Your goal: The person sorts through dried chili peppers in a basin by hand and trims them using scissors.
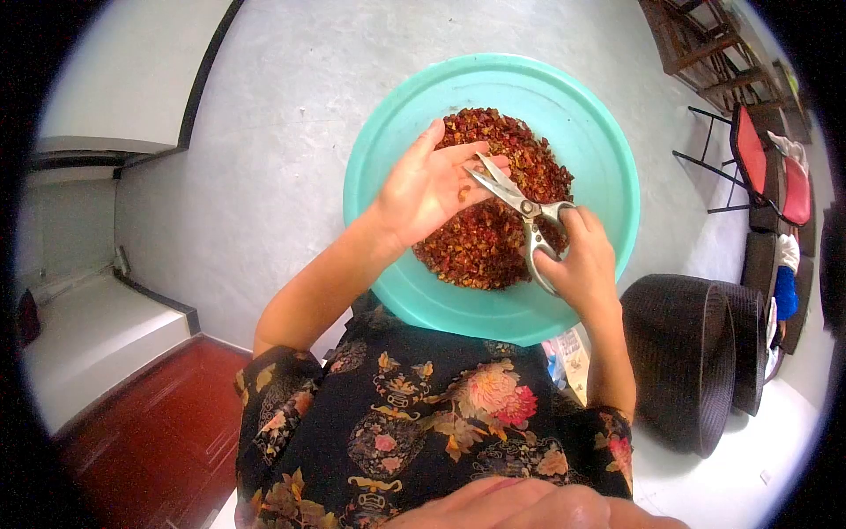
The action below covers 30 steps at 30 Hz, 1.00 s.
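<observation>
A large turquoise basin (604, 154) holds a heap of chopped dried red chilies (471, 251) mixed with yellowish seeds. Over its left side, my left hand (421, 187) lies palm up with the fingers stretched out, and a few small chili bits cling to the palm and fingers. My right hand (583, 262) grips a pair of metal scissors (529, 209) by the handles. Their blades are parted and point up and left, with the tips over the fingers of my left hand. No whole chili can be made out between the blades.
Dark woven baskets (674, 353) stand to the right of the basin. Farther right is a red folding chair (749, 154), with wooden furniture (714, 53) behind it. A colourful packet (571, 366) lies by my right forearm. Grey floor (273, 150) surrounds the basin.
</observation>
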{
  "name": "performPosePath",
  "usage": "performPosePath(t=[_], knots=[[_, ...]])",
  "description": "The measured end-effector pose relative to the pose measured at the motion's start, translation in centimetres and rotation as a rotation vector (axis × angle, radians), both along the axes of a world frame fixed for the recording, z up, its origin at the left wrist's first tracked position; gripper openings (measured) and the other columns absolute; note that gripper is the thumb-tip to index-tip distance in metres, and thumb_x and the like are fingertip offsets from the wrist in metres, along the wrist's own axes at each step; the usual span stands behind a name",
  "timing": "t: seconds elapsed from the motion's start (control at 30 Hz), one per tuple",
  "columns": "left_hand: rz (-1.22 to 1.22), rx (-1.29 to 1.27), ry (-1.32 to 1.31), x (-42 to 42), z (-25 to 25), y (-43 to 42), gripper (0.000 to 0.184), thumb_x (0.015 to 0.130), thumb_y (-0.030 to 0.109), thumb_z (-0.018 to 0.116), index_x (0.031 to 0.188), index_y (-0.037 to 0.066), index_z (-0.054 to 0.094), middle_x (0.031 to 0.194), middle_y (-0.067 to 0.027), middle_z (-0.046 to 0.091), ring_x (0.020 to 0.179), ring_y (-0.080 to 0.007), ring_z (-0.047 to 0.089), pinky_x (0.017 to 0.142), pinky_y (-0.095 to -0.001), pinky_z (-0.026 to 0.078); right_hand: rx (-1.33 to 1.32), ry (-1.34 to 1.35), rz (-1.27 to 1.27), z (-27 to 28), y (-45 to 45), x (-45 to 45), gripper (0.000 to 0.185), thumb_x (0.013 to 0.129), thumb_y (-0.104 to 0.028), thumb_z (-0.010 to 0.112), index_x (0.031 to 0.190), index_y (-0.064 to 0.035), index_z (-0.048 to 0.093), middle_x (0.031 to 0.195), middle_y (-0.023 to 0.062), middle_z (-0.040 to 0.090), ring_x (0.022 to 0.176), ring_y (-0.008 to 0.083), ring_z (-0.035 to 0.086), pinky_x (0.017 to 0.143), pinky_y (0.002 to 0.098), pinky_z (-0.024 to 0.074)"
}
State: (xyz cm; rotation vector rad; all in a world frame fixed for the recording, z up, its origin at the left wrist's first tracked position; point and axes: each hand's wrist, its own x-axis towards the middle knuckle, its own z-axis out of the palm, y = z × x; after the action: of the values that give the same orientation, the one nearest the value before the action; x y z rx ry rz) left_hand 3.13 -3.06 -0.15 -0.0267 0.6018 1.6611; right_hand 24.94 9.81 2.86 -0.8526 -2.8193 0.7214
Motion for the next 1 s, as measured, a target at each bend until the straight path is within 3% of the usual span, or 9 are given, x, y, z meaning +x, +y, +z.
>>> performPosePath(t=[0.17,0.3,0.4,0.47,0.53,0.63,0.7,0.8,1.0], knots=[[0.007,-0.121,-0.023,0.1,0.8,0.1,0.074,0.106,0.052,0.026,0.139,-0.012,0.038,0.141,-0.0371,0.046,0.135,-0.0431,0.046,0.116,-0.0521,0.034,-0.006,-0.055,0.002,-0.4,0.1,0.4,0.038,0.069,-0.024,0.079,0.096,-0.0008,0.063,0.095,0.0162,0.063,0.091,0.0357,0.063,0.078,0.0458,0.0517],[-0.024,-0.075,-0.028,-0.2,-0.3,-0.1,0.069,0.107,0.050,0.028,0.139,-0.009,0.042,0.143,-0.0311,0.049,0.135,-0.0387,0.048,0.114,-0.0485,0.037,-0.038,-0.028,-0.012,-0.5,0.4,0.3,0.031,0.070,-0.021,0.078,0.088,-0.0002,0.063,0.088,0.0167,0.064,0.083,0.0367,0.063,0.075,0.0441,0.0514],[0.067,-0.128,0.343,-0.1,-0.8,-0.2,0.063,0.108,0.045,0.032,0.144,-0.005,0.042,0.147,-0.0233,0.049,0.134,-0.0321,0.049,0.113,-0.0427,0.038,-0.170,0.023,-0.097,-1.2,1.0,0.7,0.026,0.074,-0.017,0.078,0.088,0.0008,0.065,0.082,0.0153,0.064,0.075,0.0300,0.064,0.070,0.0395,0.0504],[0.081,-0.136,0.847,-0.2,0.3,-0.4,0.060,0.108,0.039,0.034,0.149,-0.005,0.037,0.149,-0.0179,0.050,0.134,-0.0275,0.050,0.112,-0.0386,0.037,-0.417,0.311,-0.241,-1.2,1.0,0.8,0.022,0.078,-0.013,0.077,0.092,0.0009,0.067,0.075,0.0102,0.062,0.069,0.0199,0.061,0.064,0.0353,0.0480],[0.085,-0.122,0.850,-0.3,-0.2,-0.6,0.050,0.107,0.031,0.044,0.144,-0.002,0.049,0.142,-0.0163,0.057,0.133,-0.0257,0.052,0.114,-0.0377,0.034,-0.552,0.308,-0.300,-0.4,1.1,1.2,0.021,0.080,-0.009,0.078,0.097,0.0005,0.068,0.075,0.0030,0.060,0.070,0.0117,0.057,0.061,0.0300,0.0460],[-0.015,-0.352,1.283,0.0,-0.3,-0.8,0.029,0.099,0.021,0.059,0.121,0.006,0.071,0.126,-0.0124,0.069,0.122,-0.0240,0.060,0.108,-0.0380,0.039,-0.737,0.432,-0.397,0.4,0.6,1.4,0.020,0.082,-0.004,0.077,0.098,0.0004,0.067,0.080,-0.0018,0.061,0.073,0.0088,0.057,0.065,0.0237,0.0448],[0.028,-0.302,2.003,0.3,-0.1,-1.0,0.011,0.087,0.014,0.070,0.095,0.012,0.078,0.105,-0.0069,0.074,0.103,-0.0235,0.066,0.095,-0.0387,0.045,-0.678,0.469,-0.359,-0.4,0.6,1.5,0.020,0.081,-0.004,0.078,0.097,0.0000,0.067,0.080,-0.0015,0.061,0.073,0.0089,0.056,0.065,0.0239,0.0446],[-0.112,-0.176,2.113,0.9,-1.0,-1.2,0.007,0.081,0.014,0.073,0.088,0.012,0.074,0.092,-0.0044,0.072,0.090,-0.0249,0.064,0.085,-0.0393,0.045,-0.599,0.465,-0.291,-0.7,0.6,1.7,0.020,0.079,-0.005,0.079,0.095,-0.0005,0.068,0.080,0.0000,0.061,0.072,0.0095,0.056,0.065,0.0245,0.0444],[-0.292,-0.192,2.185,1.9,-1.2,-1.3,0.014,0.079,0.016,0.075,0.092,0.014,0.073,0.096,-0.0055,0.064,0.102,-0.0265,0.058,0.094,-0.0431,0.039,-0.433,0.371,-0.198,-0.1,0.6,1.2,0.025,0.077,-0.010,0.082,0.094,0.0005,0.068,0.078,0.0054,0.060,0.071,0.0119,0.055,0.066,0.0266,0.0445]])
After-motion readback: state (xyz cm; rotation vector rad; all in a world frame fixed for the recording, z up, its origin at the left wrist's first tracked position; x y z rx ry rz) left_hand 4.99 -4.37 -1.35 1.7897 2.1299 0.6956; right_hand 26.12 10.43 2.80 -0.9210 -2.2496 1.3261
